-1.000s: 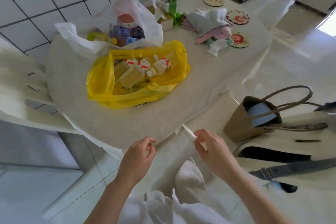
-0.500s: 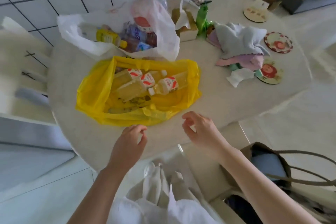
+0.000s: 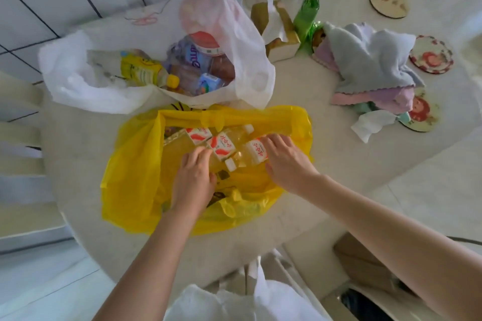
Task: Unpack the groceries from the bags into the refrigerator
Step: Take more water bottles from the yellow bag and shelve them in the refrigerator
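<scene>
Nearest to the person, at the near edge of the round tabletop (image 3: pixel 300 117), both hands are inside the open mouth of the yellow bag (image 3: pixel 135 177). The left hand (image 3: pixel 194 177) reaches in with its fingers curled down onto the bottles at the left of the group; whether it already holds one I cannot tell, because the fingertips are hidden against the plastic. The right hand (image 3: pixel 285 161) lies with its fingers spread over the rightmost of the small bottles (image 3: pixel 246 155), touching it but not yet closed around it. At least three of these bottles, with pale yellow liquid and red and white labels, lie side by side in the bag, so this bag looks full. Behind it, toward the far left edge of the tabletop near the tiled wall, the white bag (image 3: pixel 86 86) stands open and also looks untouched: a bottle with a yellow cap (image 3: pixel 142 70), a large clear bottle with a red cap (image 3: pixel 200 52) and some smaller packs are inside. To the far right lie a pile of folded cloths (image 3: pixel 370 65) and round coasters (image 3: pixel 430 55), which I judge are not groceries. The refrigerator is not in view. The task seems to be at its very beginning: nothing is visibly unpacked, and both bags remain to be emptied.
</scene>
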The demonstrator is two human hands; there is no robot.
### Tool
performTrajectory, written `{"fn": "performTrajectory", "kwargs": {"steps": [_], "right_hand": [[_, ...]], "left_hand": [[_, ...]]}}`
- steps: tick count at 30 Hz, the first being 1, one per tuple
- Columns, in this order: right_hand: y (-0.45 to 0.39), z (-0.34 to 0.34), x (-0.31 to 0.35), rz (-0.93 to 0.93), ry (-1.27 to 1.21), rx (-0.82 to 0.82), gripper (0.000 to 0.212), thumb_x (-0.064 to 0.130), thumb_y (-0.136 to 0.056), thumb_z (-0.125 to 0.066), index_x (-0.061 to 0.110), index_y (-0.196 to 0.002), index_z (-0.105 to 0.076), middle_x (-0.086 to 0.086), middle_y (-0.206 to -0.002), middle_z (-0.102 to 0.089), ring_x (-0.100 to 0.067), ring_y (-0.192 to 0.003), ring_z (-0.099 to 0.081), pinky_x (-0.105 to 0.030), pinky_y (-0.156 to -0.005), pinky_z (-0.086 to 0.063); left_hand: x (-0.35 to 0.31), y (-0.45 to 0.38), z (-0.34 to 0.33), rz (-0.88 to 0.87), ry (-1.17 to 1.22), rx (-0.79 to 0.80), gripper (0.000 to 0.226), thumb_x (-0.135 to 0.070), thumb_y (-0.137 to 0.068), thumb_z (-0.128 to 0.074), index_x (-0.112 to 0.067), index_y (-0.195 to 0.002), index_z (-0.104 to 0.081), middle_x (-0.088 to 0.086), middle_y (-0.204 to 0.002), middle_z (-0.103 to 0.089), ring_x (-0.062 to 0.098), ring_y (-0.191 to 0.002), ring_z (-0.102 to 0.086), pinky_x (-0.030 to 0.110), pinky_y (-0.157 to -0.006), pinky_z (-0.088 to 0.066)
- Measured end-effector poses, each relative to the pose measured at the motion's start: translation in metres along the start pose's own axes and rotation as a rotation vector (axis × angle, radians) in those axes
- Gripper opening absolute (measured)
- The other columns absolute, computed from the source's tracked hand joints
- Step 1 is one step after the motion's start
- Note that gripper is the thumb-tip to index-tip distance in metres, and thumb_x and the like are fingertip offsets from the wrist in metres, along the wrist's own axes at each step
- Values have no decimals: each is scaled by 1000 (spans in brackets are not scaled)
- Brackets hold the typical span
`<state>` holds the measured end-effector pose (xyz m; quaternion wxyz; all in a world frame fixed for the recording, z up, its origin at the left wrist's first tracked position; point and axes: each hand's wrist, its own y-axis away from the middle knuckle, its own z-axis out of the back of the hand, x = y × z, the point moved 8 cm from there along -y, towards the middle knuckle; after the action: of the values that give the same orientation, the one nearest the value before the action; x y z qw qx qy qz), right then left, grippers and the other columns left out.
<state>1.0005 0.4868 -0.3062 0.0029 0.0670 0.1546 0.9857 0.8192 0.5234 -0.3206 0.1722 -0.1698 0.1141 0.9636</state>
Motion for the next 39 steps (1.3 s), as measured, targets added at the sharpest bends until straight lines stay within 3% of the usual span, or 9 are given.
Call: {"fn": "performTrajectory", "kwargs": {"steps": [4, 8, 14, 20, 24, 28, 30, 34, 39], "right_hand": [[-21, -18, -2, 10, 111, 62, 60, 21, -87, -57, 8, -142, -38, -13, -141, -44, -37, -129, -40, -44, -106, -39], [-31, -21, -1, 24, 141, 46, 60, 15, -80, -66, 7, -136, -47, -14, -129, -52, -39, -117, -49, -46, -94, -49], [-39, -19, -3, 79, 246, 68, 62, 18, -89, -60, 19, -143, -32, -11, -140, -34, -35, -124, -37, -42, -98, -42], [-33, -31, -9, 83, 271, 67, 61, 20, -82, -72, 16, -135, -41, -15, -134, -46, -36, -122, -46, -46, -101, -42], [-32, -41, -12, 99, 228, 75, 67, 17, -83, -71, 14, -140, -36, -14, -144, -43, -35, -137, -36, -50, -117, -22], [-32, -45, -13, 109, 253, 89, 71, 20, -87, -66, 19, -146, -26, -9, -150, -35, -31, -142, -27, -48, -119, -11], [-33, -45, -14, 106, 233, 83, 73, 21, -86, -67, 21, -147, -27, -8, -151, -35, -30, -142, -27, -47, -118, -11], [-31, -45, -19, 151, 212, 52, 72, 19, -83, -72, 21, -145, -35, -6, -148, -42, -29, -139, -34, -46, -117, -16], [-26, -34, -22, 275, 123, 2, 68, 14, -72, -80, 25, -133, -51, -3, -133, -57, -28, -127, -51, -46, -111, -32]], "left_hand": [[5, -16, -8, 27, -56, 13, 68, -22, -83, -72, -19, -144, -41, 2, -146, -44, 26, -132, -38, 38, -95, -46], [10, -23, -14, 54, -46, 5, 70, -28, -80, -75, -18, -142, -43, 6, -141, -48, 29, -128, -42, 42, -91, -52], [10, -28, -17, 67, -122, 19, 79, -30, -76, -79, -15, -143, -40, 14, -136, -46, 32, -122, -42, 43, -94, -47], [-1, -27, -27, 66, -184, -32, 73, -28, -62, -89, -12, -121, -47, 21, -122, -53, 38, -109, -51, 47, -83, -50], [-6, -32, -31, 29, -190, -51, 74, -25, -66, -86, -11, -120, -38, 23, -119, -57, 41, -109, -56, 49, -85, -51], [-9, -35, -36, -5, -154, -39, 77, -25, -66, -87, -9, -120, -34, 22, -113, -63, 38, -101, -63, 46, -82, -53], [-8, -37, -36, 15, -174, -27, 79, -27, -69, -85, -7, -125, -33, 21, -118, -62, 36, -105, -63, 44, -84, -53], [0, -49, -44, 74, -223, 138, 85, -44, -77, -76, -9, -139, -30, 15, -142, -44, 31, -131, -43, 41, -101, -44], [13, -39, -38, 196, -12, 180, 87, -48, -69, -81, -11, -134, -37, 11, -139, -47, 31, -125, -47, 41, -95, -49]]}}
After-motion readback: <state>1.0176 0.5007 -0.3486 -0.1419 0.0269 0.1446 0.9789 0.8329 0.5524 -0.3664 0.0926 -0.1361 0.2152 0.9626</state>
